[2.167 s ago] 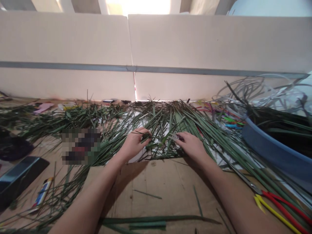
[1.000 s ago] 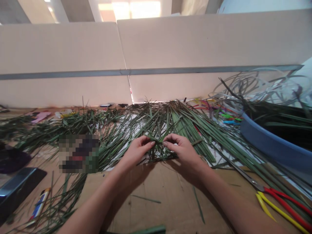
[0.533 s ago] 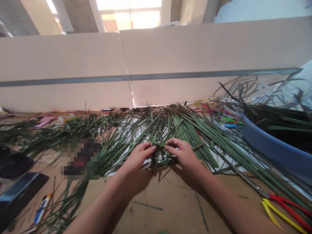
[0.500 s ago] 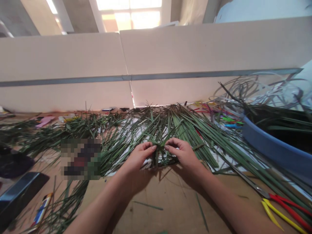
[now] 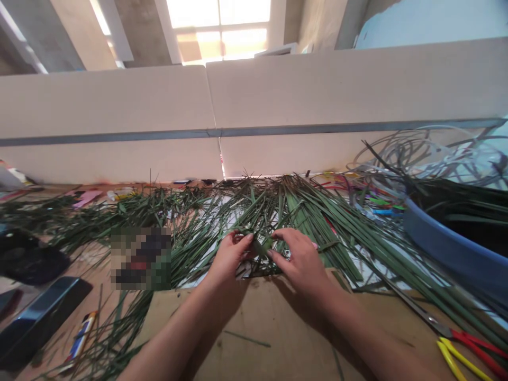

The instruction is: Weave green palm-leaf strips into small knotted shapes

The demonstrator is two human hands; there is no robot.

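Between my two hands is a small piece of folded green leaf (image 5: 262,246), its exact shape too blurred to make out. My left hand (image 5: 232,253) pinches its left side between thumb and fingers. On its right side, the thumb and curled fingers of my right hand (image 5: 296,254) grip it. Both hands are above the far edge of a brown cardboard sheet (image 5: 246,312). Long green leaf strips (image 5: 305,211) lie fanned out just beyond them.
A blue basin (image 5: 440,233) holding dark leaves stands at the right, near red- and yellow-handled scissors (image 5: 464,344). Clear plastic strapping (image 5: 428,151) coils behind it. On the left lie a dark box (image 5: 43,323), a lighter-like stick (image 5: 81,336) and leaf scraps (image 5: 119,211). A white partition (image 5: 119,106) rises behind.
The view has shifted slightly. The leaf piece has turned between my hands and shows a broader face. My right fingers have moved apart a little around it.
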